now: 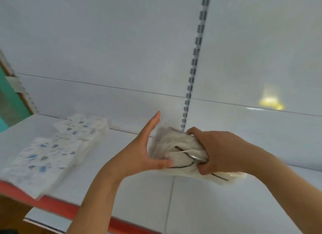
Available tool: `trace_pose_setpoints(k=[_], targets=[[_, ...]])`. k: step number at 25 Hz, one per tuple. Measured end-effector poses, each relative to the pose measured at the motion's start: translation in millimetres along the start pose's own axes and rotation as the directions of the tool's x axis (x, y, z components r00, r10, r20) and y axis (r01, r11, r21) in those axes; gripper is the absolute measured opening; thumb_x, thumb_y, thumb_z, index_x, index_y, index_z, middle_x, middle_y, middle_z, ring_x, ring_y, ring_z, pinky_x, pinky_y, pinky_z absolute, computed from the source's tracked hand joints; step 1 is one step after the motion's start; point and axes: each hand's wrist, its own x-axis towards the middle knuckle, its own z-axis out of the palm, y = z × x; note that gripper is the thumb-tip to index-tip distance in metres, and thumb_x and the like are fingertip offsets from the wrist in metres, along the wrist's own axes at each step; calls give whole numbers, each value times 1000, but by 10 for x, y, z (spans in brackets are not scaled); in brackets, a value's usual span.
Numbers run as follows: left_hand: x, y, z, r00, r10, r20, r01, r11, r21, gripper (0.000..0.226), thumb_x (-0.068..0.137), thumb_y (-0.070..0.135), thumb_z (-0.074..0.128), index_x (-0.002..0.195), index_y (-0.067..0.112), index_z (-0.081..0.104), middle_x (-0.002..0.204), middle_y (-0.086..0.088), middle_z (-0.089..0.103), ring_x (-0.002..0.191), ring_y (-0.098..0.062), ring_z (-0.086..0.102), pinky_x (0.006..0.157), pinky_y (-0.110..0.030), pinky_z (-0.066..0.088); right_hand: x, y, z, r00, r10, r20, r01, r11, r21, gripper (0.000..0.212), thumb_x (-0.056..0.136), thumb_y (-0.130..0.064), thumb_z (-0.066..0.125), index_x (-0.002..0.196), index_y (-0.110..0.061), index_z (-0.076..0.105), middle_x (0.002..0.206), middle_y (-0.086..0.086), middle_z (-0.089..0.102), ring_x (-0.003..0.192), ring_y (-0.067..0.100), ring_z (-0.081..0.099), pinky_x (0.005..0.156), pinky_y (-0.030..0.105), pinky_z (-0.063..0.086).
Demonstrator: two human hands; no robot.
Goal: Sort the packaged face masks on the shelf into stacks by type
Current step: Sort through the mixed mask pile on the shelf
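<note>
From my remote seat I saw a white shelf (pixel 139 204) with a red front edge strip (pixel 57 206), backed by a pale panel wall (pixel 104 42) carrying a slotted metal upright (pixel 195 62) that ran down to just behind the hands; a teal surface (pixel 10 97) showed at the far left, and a yellowish glare spot (pixel 269 102) sat on the panel to the right. On the left part of the shelf lay two clear packets of blue-patterned face masks (pixel 43 160), one nearer the front edge and another (pixel 83 127) behind it toward the wall, overlapping where they met; both were flat, their long axes running roughly from the front-left edge back toward the wall, and nothing lay between them and the hands. The bundle of white face masks with dark ear loops (pixel 176 151) was near the shelf's middle, right of the patterned packets, its lower edge down at the shelf surface; its long axis ran from upper left to lower right, the right end trailing out past the wrist. My right hand (pixel 219 150) was clenched over the bundle's right side, fingers curled under it. My left hand (pixel 144 150) was spread wide, fingers straight and pointing up toward the wall, thumb (pixel 163 164) pressed against the bundle's lower left edge. Blur hid the packets' print
</note>
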Motion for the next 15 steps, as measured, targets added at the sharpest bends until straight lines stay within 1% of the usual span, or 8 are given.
trace_pose_setpoints(k=[2,4,6,8,10,11,13,15], targets=[[78,-128,312,990,-51,130,51,999,4,121,65,36,94,152,56,14,150,25,45,133,10,47,114,-27,43,-41,128,198,998,-24,63,23,999,22,74,67,-53,74,129,-40,35,94,-10,61,82,15,58,68,29,45],[112,-273,480,994,-75,75,78,997,-31,104,68,23,94,151,40,33,138,14,61,124,-1,60,110,-38,49,-109,297,338,999,3,51,-10,991,132,78,67,-60,76,132,-41,37,109,-11,63,97,15,60,83,33,49],[133,-359,528,995,-88,38,91,991,-101,81,73,17,91,142,26,50,133,6,67,125,-11,62,109,-45,49,-262,576,411,996,62,-67,-48,981,187,93,63,-68,76,142,-43,35,128,-15,58,118,10,53,100,29,42],[112,-373,539,993,-109,42,114,984,-135,68,76,13,87,137,20,57,130,4,69,124,-14,63,107,-42,51,-506,779,557,972,173,-162,-71,865,498,113,56,-72,79,150,-47,22,150,-22,38,138,0,34,114,26,29],[79,-374,567,992,-123,42,128,981,-145,65,77,15,86,136,22,58,131,4,69,125,-14,63,107,-40,50,-710,839,834,958,256,-127,-52,594,802,134,46,-77,81,152,-51,3,158,-24,22,143,-10,21,119,27,22],[59,-355,586,990,-137,34,140,980,-140,65,77,16,86,135,24,58,130,6,69,124,-11,63,107,-38,50,-764,789,967,964,251,-87,-56,512,857,141,43,-77,82,152,-51,-4,158,-24,21,143,-12,20,120,27,21],[30,-307,601,985,-171,2,169,975,-145,63,75,16,85,132,26,60,127,11,71,121,-5,64,106,-32,50,-743,700,1169,966,253,-53,-72,460,885,145,45,-69,86,152,-48,-10,152,-27,32,139,-11,30,116,23,27],[10,-219,632,983,-181,-19,175,970,-169,60,74,13,84,128,24,62,122,12,73,118,-5,66,104,-29,52,-686,651,1150,931,351,-104,-83,479,874,135,54,-52,90,156,-41,3,141,-26,45,130,-5,44,104,19,36]])
